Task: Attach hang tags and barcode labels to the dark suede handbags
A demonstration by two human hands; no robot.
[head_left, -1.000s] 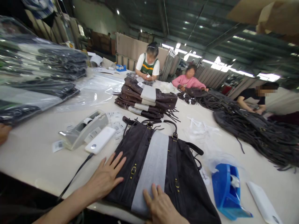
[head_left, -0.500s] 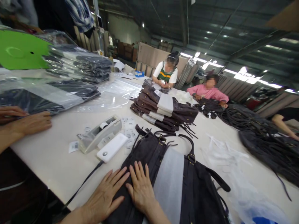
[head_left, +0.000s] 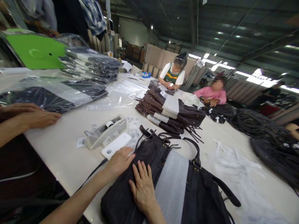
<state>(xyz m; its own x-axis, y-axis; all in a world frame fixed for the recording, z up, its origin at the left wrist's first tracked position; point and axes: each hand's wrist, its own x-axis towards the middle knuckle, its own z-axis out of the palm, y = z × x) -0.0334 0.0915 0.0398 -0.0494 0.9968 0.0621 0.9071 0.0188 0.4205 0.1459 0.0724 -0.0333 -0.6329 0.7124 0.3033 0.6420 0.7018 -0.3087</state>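
Observation:
A black handbag (head_left: 205, 186) lies flat in front of me, a pale paper band (head_left: 174, 180) wrapped around its middle. Its looped handle (head_left: 196, 149) rests above the band. My right hand (head_left: 144, 188) presses on the left part of the bag, palm down with fingers spread. At the bag's upper left edge is my left hand (head_left: 121, 160), its fingers bent and closed against the edge; the fingertips are partly hidden. Just beyond it are a white device with a round button (head_left: 116, 146) and a tape dispenser (head_left: 106, 132).
Barcode stickers (head_left: 81, 142) lie around the dispenser. A stack of brown bags (head_left: 168, 109) stands behind. Another person's hands (head_left: 42, 118) touch a plastic-wrapped bag (head_left: 58, 96) at left. Two people work across the table. White plastic (head_left: 233, 168) and dark bags (head_left: 275, 146) lie at right.
My left hand has moved from lying flat on the bag up to its upper left edge. My right hand stays flat. The view has shifted slightly left.

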